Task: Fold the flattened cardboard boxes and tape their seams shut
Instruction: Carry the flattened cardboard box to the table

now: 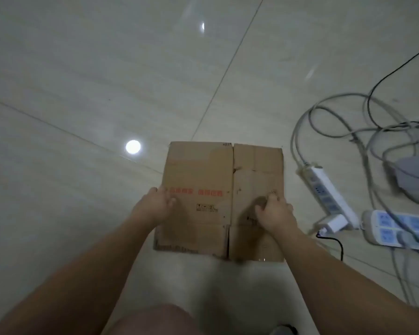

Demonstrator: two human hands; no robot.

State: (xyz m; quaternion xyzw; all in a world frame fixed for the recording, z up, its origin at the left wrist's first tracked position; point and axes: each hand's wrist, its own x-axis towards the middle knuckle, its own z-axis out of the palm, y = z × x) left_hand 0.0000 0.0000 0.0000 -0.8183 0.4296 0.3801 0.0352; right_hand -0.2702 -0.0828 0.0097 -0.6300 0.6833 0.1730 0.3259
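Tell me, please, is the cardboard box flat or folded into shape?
Flat: the cardboard box lies spread on the floor, flaps level with panels, no walls raised.

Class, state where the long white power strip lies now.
Head view: the long power strip lies on the tiled floor, right of the flattened cardboard box, among grey cables.

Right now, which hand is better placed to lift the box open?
Probably left: the left hand holds the box at its left edge; the right hand rests on top, grip unclear.
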